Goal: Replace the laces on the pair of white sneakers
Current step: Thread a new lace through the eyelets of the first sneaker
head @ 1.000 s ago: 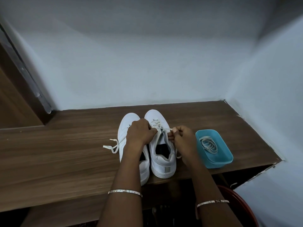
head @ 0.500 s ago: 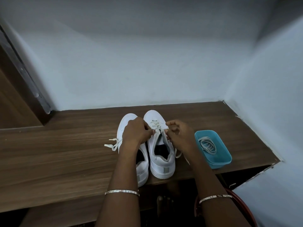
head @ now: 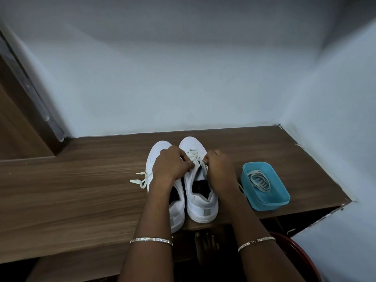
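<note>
Two white sneakers stand side by side on the wooden shelf (head: 81, 190), toes pointing away from me. The right sneaker (head: 200, 198) has a pale lace (head: 193, 155) crossed through its front eyelets. My left hand (head: 169, 164) reaches over the left sneaker (head: 157, 151) and pinches the lace at the right sneaker's left eyelet row. My right hand (head: 218, 168) pinches the lace at the right eyelet row. A loose lace end (head: 140, 181) trails out to the left of the left sneaker.
A blue plastic tub (head: 272, 202) with coiled laces (head: 259, 180) sits right of the sneakers. White walls close the shelf at the back and right. A dark red round rim (head: 301, 259) shows below the shelf edge at lower right.
My right hand has moved in from the right toward the sneaker's tongue, taking up the lace it had pulled out. My left hand has stayed at the left eyelets.
</note>
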